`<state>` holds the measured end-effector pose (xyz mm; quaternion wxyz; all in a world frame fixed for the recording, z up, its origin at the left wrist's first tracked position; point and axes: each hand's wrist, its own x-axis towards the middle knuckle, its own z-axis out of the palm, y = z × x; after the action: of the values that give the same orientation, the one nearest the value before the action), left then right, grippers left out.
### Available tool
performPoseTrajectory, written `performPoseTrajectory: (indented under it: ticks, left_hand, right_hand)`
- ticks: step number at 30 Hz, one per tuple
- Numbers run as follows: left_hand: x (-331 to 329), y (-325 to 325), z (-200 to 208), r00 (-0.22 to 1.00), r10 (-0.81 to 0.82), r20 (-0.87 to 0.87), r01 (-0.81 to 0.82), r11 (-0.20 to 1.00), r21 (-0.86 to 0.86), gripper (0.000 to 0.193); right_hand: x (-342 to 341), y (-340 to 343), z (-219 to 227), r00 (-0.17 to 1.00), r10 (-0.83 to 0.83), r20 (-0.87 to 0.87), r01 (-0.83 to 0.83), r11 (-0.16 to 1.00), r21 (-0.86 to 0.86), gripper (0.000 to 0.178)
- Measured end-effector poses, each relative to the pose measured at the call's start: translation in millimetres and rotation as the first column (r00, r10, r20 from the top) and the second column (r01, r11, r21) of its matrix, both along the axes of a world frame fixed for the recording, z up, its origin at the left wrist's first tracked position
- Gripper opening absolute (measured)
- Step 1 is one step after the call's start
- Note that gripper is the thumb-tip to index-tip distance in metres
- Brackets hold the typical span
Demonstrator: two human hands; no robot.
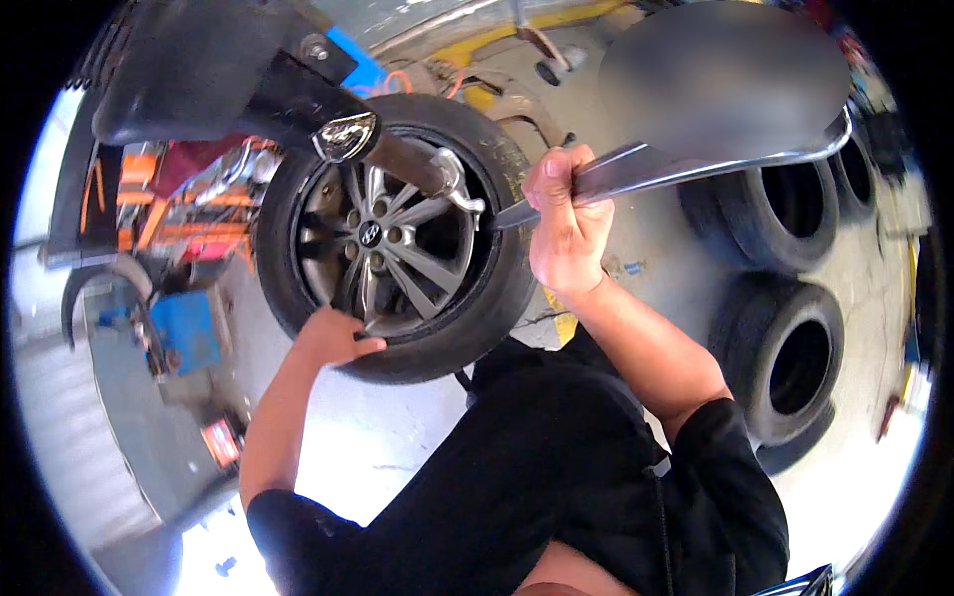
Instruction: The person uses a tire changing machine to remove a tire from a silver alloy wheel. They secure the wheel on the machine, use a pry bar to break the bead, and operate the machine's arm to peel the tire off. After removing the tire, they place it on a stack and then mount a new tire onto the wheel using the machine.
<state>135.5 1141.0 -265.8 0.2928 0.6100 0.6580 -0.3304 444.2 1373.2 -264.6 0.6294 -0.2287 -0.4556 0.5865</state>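
A black tyre around a grey alloy wheel rim lies face up in front of me. Pressed against the tyre's near left sidewall is my left hand, thumb stretched out toward the right and the other fingers partly hidden. My right hand is closed around a long flat metal tyre lever. The lever's tip reaches in between the tyre bead and the rim on the right side. Beside that tip, the metal mount head of a tyre changer sits at the rim's upper right edge.
The tyre changer's dark arm hangs over the upper left. Several used tyres stand and lie on the floor at right. Orange racking and a blue box are at left. A blurred patch covers the upper right.
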Motion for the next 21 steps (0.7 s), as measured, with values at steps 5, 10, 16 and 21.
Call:
performPoseTrajectory:
  ticks: [5, 10, 16, 21]
  left_hand:
    - [39.1, -18.5, 10.3, 0.984, 0.131, -0.121, -0.117, 0.987, 0.114, 0.075]
    - [182.2, 33.5, -43.5, 0.880, 0.254, 0.401, -0.458, 0.679, 0.575, 0.051]
    - [273.4, 114.8, -130.4, 0.777, 0.595, 0.205, -0.569, 0.523, 0.635, 0.094]
    - [246.9, 167.2, -115.8, 0.320, 0.837, 0.444, -0.919, 0.160, 0.362, 0.054]
  right_hand:
    - [10.4, 21.5, 0.2, 0.834, 0.204, 0.512, -0.306, 0.944, 0.121, 0.027]
    - [12.1, 42.4, -7.1, 0.773, 0.200, 0.602, -0.441, 0.851, 0.284, 0.034]
    - [25.4, 41.3, -16.5, 0.761, 0.356, 0.542, -0.606, 0.687, 0.400, 0.032]
    - [28.8, 47.9, -19.6, 0.697, 0.596, 0.400, -0.716, 0.550, 0.429, 0.038]
